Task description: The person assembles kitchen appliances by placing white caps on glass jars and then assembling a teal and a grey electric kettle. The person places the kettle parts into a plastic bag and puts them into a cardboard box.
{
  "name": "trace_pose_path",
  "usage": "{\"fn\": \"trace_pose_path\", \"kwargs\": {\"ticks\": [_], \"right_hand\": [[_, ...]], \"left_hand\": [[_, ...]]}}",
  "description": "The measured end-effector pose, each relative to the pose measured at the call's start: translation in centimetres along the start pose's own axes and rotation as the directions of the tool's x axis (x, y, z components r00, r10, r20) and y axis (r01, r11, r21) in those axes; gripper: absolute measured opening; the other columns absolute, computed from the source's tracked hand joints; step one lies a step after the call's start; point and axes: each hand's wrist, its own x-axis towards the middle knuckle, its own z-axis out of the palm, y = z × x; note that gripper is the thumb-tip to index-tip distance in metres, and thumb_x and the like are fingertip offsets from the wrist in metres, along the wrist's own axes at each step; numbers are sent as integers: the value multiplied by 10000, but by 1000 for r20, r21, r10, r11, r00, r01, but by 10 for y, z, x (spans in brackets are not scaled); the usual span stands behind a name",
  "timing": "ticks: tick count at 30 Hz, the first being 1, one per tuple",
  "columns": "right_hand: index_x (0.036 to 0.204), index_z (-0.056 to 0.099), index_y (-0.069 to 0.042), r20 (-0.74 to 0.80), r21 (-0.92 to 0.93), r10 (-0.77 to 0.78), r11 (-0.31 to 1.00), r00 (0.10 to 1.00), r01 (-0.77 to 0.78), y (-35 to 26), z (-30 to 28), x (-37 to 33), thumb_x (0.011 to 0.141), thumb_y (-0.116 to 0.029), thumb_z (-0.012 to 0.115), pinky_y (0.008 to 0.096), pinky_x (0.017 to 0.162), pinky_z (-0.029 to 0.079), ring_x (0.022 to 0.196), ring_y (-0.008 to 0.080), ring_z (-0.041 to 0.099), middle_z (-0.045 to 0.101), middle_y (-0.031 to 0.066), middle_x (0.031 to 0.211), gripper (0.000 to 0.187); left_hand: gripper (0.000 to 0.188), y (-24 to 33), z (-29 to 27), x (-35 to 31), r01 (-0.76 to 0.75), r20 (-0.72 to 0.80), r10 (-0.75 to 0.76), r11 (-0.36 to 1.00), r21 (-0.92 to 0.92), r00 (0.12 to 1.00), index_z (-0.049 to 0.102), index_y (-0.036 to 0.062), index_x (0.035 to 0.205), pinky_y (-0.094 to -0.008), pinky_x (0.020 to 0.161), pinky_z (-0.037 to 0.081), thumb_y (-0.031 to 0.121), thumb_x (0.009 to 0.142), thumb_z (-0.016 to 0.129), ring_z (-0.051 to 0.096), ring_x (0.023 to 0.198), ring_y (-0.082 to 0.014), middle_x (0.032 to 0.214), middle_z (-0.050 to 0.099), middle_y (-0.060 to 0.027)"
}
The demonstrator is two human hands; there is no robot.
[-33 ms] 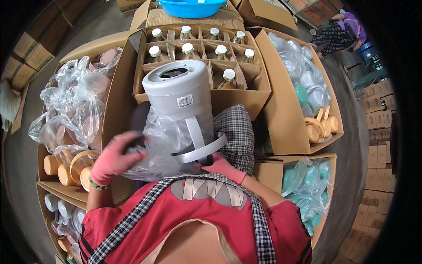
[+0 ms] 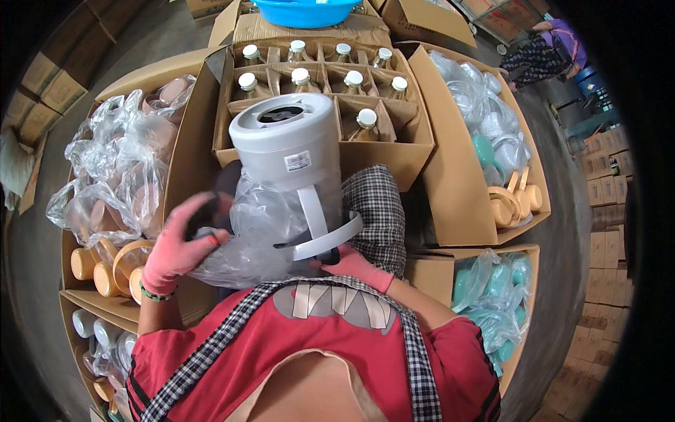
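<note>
Head-worn fisheye, facing down, close above

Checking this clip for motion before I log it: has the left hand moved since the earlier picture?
Yes, slightly: the left hand has shifted up the picture, its fingers now nearer the level of the bottle box, which stays put.

Clear: gap between thumb and fingers of the left hand, on the side facing the grey jug; air over the jug's upper end; one vacant cell, front right, in the bottle carton; narrow slot between the checked cloth and the right carton.

Obstructed: near side of jug, by its looped handle and the right hand; low space between left hand and jug, by a loose plastic bag; leftward, by the wall of the left carton; ahead, by the bottle carton.
</note>
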Motion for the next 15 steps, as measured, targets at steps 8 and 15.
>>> {"fn": "trace_pose_path", "kwargs": {"ticks": [8, 15], "right_hand": [[1031, 539, 13, 359, 122, 39, 989, 933, -88, -97, -122, -35, 776, -332, 571, 267, 839, 392, 951, 156, 518, 570, 103, 990, 430], [1124, 480, -42, -434, 323, -297, 830, 851, 455, -72, -152, 131, 870, -417, 414, 260, 878, 350, 944, 151, 487, 540, 41, 1035, 458]], "left_hand": [[248, -5, -20, 60, -145, 409, -6, 930, 338, 912, 595, -9, 891, -285, 680, 446, 181, 733, 613, 573, 727, -162, 811, 612, -114], [392, -13, 47, 162, -123, -268, 40, 946, -299, 963, 527, -12, 1017, -300, 820, 372, 330, 838, 460, 493, 886, -162, 960, 556, -57]]}}
